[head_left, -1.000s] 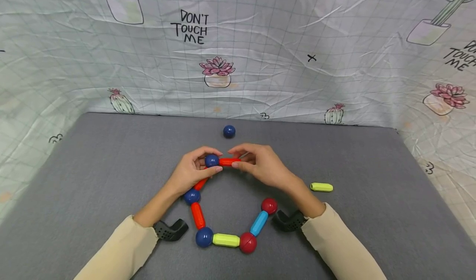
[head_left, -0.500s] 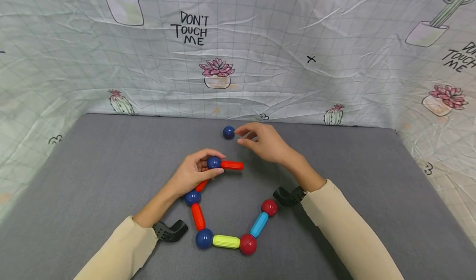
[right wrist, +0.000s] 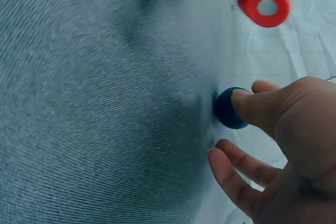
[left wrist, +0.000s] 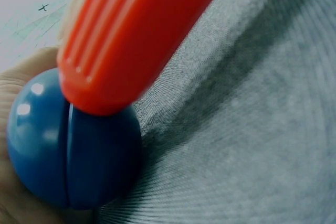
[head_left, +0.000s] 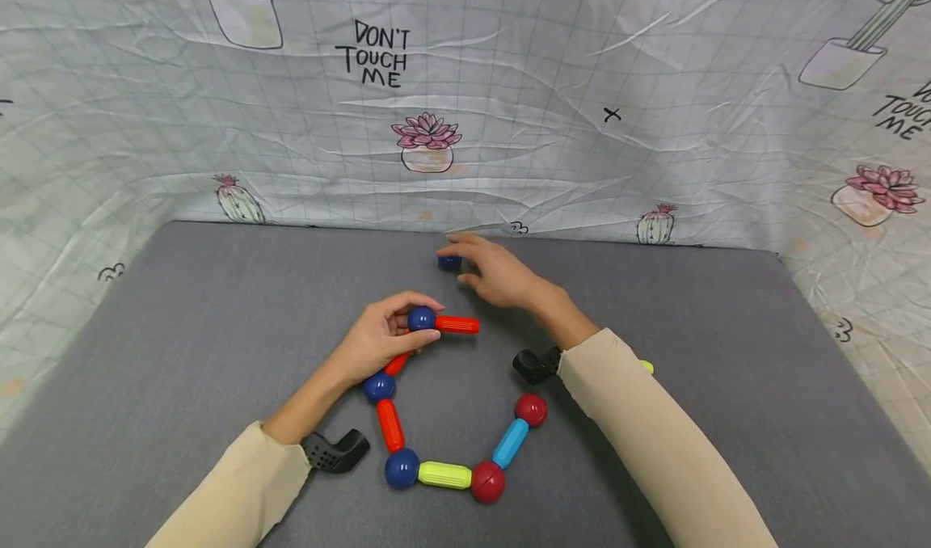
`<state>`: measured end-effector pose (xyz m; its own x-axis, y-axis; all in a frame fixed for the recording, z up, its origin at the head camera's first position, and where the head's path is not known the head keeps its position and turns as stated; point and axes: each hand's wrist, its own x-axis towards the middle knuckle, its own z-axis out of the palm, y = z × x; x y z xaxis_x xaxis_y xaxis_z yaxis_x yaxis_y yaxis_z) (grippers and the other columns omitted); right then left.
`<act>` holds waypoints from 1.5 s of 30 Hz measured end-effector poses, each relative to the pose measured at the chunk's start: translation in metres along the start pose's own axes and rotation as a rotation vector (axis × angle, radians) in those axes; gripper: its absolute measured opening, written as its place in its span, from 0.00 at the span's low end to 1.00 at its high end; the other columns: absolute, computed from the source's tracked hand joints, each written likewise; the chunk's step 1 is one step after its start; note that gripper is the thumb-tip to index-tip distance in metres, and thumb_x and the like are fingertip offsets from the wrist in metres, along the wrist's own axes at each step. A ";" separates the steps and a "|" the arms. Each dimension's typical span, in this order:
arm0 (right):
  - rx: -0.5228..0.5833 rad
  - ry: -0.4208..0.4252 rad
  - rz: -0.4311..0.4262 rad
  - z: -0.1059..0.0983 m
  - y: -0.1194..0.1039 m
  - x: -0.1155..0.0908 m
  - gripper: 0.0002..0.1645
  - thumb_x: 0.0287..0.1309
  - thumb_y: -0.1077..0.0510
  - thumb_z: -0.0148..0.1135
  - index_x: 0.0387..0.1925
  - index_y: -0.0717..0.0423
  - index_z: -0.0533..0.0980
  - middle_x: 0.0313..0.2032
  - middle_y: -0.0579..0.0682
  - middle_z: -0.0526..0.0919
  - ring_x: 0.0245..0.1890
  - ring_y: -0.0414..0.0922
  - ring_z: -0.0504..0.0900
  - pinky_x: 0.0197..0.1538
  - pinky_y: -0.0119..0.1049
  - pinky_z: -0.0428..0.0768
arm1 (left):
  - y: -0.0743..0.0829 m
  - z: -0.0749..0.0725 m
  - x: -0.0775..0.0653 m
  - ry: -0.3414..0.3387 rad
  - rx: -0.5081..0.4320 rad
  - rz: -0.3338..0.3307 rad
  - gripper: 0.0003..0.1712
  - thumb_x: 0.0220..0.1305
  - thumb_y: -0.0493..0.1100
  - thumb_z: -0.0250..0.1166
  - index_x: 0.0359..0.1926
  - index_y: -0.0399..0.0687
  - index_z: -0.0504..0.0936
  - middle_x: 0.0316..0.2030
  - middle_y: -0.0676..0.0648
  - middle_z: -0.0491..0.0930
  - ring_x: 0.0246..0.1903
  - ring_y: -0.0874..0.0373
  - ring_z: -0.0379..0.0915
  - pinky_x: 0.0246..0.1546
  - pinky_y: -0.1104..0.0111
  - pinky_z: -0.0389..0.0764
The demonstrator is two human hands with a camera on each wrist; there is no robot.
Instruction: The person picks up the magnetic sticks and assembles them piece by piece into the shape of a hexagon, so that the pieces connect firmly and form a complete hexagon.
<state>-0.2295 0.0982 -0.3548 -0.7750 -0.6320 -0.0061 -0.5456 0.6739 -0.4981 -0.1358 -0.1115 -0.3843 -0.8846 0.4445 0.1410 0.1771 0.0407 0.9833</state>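
Observation:
My left hand (head_left: pixel 374 334) grips a blue magnetic ball (head_left: pixel 422 319) between thumb and fingers. From that ball a red magnetic rod (head_left: pixel 458 325) sticks out to the right, its far end free. A second red rod (head_left: pixel 397 364) runs down from under the hand to another blue ball (head_left: pixel 379 387). At the back of the table my right hand (head_left: pixel 502 273) reaches over a loose blue ball (right wrist: pixel 227 111), fingers above it and thumb nearer me. The fingers stay spread in the right wrist view, where the thumb overlaps the ball.
The chain continues through a red rod (head_left: pixel 390 425), blue ball (head_left: pixel 402 469), yellow-green rod (head_left: pixel 445 474), red ball (head_left: pixel 488 482), blue rod (head_left: pixel 511 443) and red end ball (head_left: pixel 531 410). My right sleeve (head_left: pixel 640 427) mostly hides a loose yellow-green rod (head_left: pixel 646 366). A printed cloth (head_left: pixel 524 168) hangs behind.
My right hand has let go of the red rod and moved back to the loose blue ball. The left hand has kept its grip, shifting very slightly right.

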 end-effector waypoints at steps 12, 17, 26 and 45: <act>-0.036 0.012 0.026 0.001 0.005 -0.012 0.19 0.58 0.62 0.67 0.52 0.52 0.80 0.51 0.51 0.78 0.45 0.47 0.76 0.49 0.40 0.73 | 0.002 0.002 0.000 0.005 0.014 -0.013 0.18 0.61 0.30 0.65 0.52 0.31 0.76 0.34 0.41 0.77 0.22 0.55 0.70 0.24 0.72 0.74; -0.001 0.043 0.039 -0.003 0.006 -0.023 0.21 0.56 0.60 0.69 0.52 0.53 0.79 0.49 0.49 0.80 0.38 0.47 0.76 0.43 0.38 0.74 | 0.002 0.001 -0.001 0.015 0.016 -0.016 0.18 0.61 0.30 0.65 0.52 0.32 0.76 0.36 0.41 0.77 0.23 0.52 0.71 0.25 0.72 0.75; 0.128 0.154 0.068 -0.012 0.003 -0.053 0.23 0.57 0.59 0.68 0.54 0.54 0.76 0.50 0.48 0.80 0.43 0.46 0.80 0.39 0.40 0.79 | 0.001 0.001 -0.001 0.019 0.037 -0.007 0.18 0.61 0.30 0.64 0.52 0.32 0.76 0.37 0.40 0.77 0.23 0.51 0.71 0.25 0.71 0.75; 0.262 0.157 -0.018 0.004 -0.001 -0.105 0.23 0.56 0.59 0.69 0.54 0.52 0.77 0.48 0.43 0.79 0.41 0.41 0.81 0.40 0.35 0.80 | -0.025 -0.004 0.002 0.036 0.030 0.040 0.18 0.60 0.31 0.66 0.52 0.38 0.77 0.36 0.42 0.77 0.24 0.50 0.72 0.25 0.68 0.77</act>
<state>-0.1463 0.1620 -0.3576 -0.8169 -0.5622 0.1290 -0.4748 0.5284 -0.7038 -0.1437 -0.1154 -0.4086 -0.8916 0.4135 0.1844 0.2247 0.0505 0.9731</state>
